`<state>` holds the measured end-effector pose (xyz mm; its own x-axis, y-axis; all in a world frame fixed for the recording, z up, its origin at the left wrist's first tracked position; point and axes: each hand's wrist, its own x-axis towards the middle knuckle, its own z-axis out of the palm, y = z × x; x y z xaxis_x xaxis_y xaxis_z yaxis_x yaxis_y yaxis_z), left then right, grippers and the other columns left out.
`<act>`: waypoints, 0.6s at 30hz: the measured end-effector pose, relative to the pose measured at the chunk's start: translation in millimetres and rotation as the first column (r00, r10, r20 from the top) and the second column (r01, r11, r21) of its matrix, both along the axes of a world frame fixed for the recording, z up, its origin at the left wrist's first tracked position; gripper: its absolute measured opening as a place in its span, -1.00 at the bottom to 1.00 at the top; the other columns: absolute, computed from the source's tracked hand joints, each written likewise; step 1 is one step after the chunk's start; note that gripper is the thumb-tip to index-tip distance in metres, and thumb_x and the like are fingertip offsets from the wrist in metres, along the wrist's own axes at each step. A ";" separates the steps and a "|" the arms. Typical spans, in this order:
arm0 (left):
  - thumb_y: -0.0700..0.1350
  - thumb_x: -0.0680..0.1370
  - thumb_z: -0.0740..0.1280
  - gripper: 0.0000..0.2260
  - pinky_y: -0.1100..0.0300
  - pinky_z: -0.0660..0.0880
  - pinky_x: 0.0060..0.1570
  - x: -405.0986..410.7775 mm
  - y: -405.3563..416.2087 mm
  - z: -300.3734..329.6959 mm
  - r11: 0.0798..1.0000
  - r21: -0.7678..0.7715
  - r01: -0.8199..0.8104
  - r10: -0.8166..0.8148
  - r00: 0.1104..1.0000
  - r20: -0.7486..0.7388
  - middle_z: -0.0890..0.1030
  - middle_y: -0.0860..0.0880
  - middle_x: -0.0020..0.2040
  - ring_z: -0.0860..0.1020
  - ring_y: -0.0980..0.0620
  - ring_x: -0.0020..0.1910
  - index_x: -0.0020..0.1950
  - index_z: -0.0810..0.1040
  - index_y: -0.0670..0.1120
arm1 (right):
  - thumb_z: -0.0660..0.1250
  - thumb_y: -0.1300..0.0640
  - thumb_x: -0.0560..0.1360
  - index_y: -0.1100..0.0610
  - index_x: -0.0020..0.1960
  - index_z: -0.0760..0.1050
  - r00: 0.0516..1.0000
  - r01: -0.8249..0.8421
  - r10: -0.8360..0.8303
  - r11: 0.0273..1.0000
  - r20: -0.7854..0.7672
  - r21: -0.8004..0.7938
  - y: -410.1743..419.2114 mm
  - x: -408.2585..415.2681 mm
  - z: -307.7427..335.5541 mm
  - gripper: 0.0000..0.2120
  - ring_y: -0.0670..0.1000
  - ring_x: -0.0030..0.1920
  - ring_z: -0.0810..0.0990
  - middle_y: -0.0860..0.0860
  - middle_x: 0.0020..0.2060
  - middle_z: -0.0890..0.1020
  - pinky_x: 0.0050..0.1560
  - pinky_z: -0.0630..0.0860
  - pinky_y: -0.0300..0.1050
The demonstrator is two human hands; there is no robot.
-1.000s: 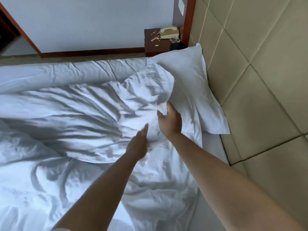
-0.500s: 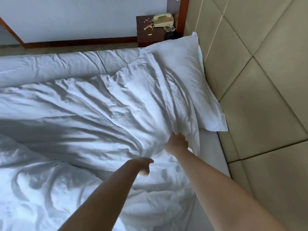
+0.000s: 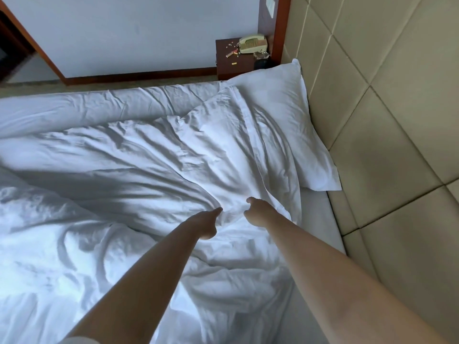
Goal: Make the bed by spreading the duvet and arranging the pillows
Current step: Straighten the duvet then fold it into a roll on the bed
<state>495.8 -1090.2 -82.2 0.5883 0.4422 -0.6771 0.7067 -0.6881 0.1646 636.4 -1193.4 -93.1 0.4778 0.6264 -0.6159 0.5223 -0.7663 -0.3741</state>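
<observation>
A crumpled white duvet (image 3: 139, 170) covers most of the bed. Its top edge lies over the near side of a white pillow (image 3: 280, 108) that rests against the padded headboard. My left hand (image 3: 205, 224) is on the duvet near its top edge, thumb forward and fingers curled down into a bunch of fabric where the creases meet. A little to the right, my right hand (image 3: 258, 212) is curled on the same part of the duvet, and its fingertips are hidden in the cloth.
A beige padded headboard (image 3: 387, 125) runs along the right. A strip of bare mattress sheet (image 3: 320, 219) shows between duvet and headboard. At the far side stands a dark nightstand (image 3: 231, 63) with a telephone (image 3: 252, 43) and small items.
The raised duvet corner has come down flat over the pillow's edge. My right hand drew back toward me with the fabric, and my left hand closed into the duvet beside it.
</observation>
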 end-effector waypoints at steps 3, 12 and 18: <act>-0.31 0.52 0.08 -0.33 0.12 0.32 0.29 -20.6 -13.4 2.9 1.000 -0.015 -0.025 0.026 1.000 0.004 0.26 -0.10 0.50 0.32 -0.08 0.41 0.57 -0.04 0.09 | 0.08 0.19 0.57 0.03 0.55 0.08 0.998 -0.025 0.023 0.999 -0.052 -0.027 -15.1 -22.9 -0.7 -0.44 0.10 0.26 0.48 0.11 0.38 0.40 0.05 0.42 -0.14; -0.30 0.51 0.15 -0.22 0.12 0.49 -0.01 -153.6 -31.5 -11.8 0.930 -0.032 -0.366 0.368 0.923 0.111 0.54 -0.22 0.18 0.56 -0.10 -0.01 0.55 -0.23 0.09 | 0.13 0.08 0.59 -0.02 0.55 -0.02 0.961 -0.268 0.271 0.961 -0.048 0.073 -17.2 -123.8 -22.4 -0.41 0.14 0.34 0.39 0.13 0.36 0.38 0.24 0.38 -0.01; -0.28 0.51 0.16 -0.23 0.11 0.49 0.02 -226.9 -54.5 -47.3 0.847 -0.162 -0.507 0.522 0.850 0.072 0.55 -0.25 0.15 0.56 -0.13 0.02 0.56 -0.19 0.12 | 0.17 0.06 0.58 -0.06 0.55 -0.02 0.903 -0.415 0.420 0.907 -0.091 0.068 -14.4 -201.8 -61.6 -0.39 0.15 0.36 0.40 0.09 0.45 0.32 0.27 0.41 0.00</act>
<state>268.9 -1144.7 -129.5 0.3742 0.6130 -0.6958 0.9253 -0.1968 0.3242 434.6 -1207.9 -154.7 0.1029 0.7837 -0.6126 0.7483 -0.4667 -0.4714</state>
